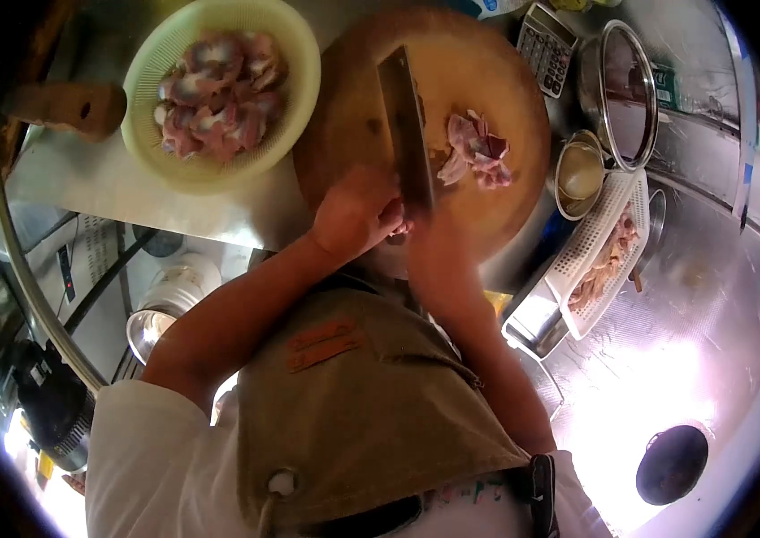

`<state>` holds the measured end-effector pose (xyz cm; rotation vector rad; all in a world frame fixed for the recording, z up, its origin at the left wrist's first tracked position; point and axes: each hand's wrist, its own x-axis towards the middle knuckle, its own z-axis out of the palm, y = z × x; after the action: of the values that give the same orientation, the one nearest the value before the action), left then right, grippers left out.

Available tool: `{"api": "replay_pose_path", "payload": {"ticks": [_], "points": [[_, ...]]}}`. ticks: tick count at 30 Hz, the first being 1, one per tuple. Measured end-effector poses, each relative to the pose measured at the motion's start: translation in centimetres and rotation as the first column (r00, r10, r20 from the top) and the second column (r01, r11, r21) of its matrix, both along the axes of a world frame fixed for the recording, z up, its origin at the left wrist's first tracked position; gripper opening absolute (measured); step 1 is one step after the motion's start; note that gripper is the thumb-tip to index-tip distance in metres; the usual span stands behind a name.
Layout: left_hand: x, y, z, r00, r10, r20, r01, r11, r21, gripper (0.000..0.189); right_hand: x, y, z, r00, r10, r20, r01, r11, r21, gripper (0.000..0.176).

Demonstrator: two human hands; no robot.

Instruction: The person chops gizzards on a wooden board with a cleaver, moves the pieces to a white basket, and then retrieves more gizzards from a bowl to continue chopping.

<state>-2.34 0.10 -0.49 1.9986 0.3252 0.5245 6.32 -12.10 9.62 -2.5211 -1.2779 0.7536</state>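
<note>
A large cleaver (405, 130) stands edge-down over the round wooden chopping board (344, 90), its blade pointing away from me. My right hand (438, 229), smeared by motion, is closed round the handle, which it hides. Just left of the blade's near end, my left hand (357, 211) is closed with curled fingers; a small pinkish bit of meat shows at its fingertips. Cut pieces of gizzard (477, 151) lie on the board to the right of the blade. Whole gizzards (223, 94) are heaped in a pale yellow colander (297, 134) left of the board.
A wooden handle (70, 108) juts in beside the colander. Right of the board are a calculator (546, 45), a steel pot (608, 108), a small steel bowl (580, 170) and a white perforated basket (590, 238) holding pale meat (604, 269). A metal rail (34, 287) runs at left.
</note>
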Motion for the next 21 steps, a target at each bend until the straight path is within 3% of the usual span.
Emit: {"api": "replay_pose_path", "payload": {"ticks": [3, 5, 8, 12, 15, 18, 21], "points": [[0.0, -0.7, -0.7, 0.993, 0.079, 0.091, -0.082, 0.996, 0.024, 0.015, 0.0, -0.1, -0.7, 0.996, -0.03, -0.083, 0.015, 0.983, -0.181, 0.028], [-0.3, -1.2, -0.3, 0.997, 0.048, 0.066, -0.053, 0.997, 0.064, 0.015, 0.3, 0.8, -1.3, 0.992, -0.091, -0.09, 0.063, 0.96, -0.274, 0.033], [-0.4, -0.8, -0.6, 0.998, -0.044, 0.036, 0.038, 0.99, 0.137, 0.016, 0.6, 0.9, -1.7, 0.981, -0.195, 0.015, 0.195, 0.975, -0.108, 0.025], [-1.4, -1.3, -1.4, 0.96, -0.268, 0.084, 0.253, 0.955, 0.156, 0.017, 2.4, -1.4, -4.5, 0.958, -0.265, -0.114, 0.281, 0.944, 0.172, 0.025], [-2.7, -0.6, -0.3, 0.967, -0.254, -0.019, 0.251, 0.937, 0.243, 0.021, 4.1, -2.0, -5.6, 0.918, -0.335, -0.213, 0.39, 0.858, 0.335, 0.024], [-0.5, -0.3, 4.7, 0.934, 0.148, -0.326, -0.08, 0.974, 0.214, 0.023, 4.7, -2.0, 0.9, 0.83, -0.445, -0.336, 0.55, 0.753, 0.362, 0.023], [3.3, 0.0, 5.2, 0.712, 0.046, -0.701, 0.128, 0.973, 0.193, 0.031, 5.9, -4.5, 3.9, 0.662, -0.53, -0.53, 0.735, 0.597, 0.321, 0.021]]}}
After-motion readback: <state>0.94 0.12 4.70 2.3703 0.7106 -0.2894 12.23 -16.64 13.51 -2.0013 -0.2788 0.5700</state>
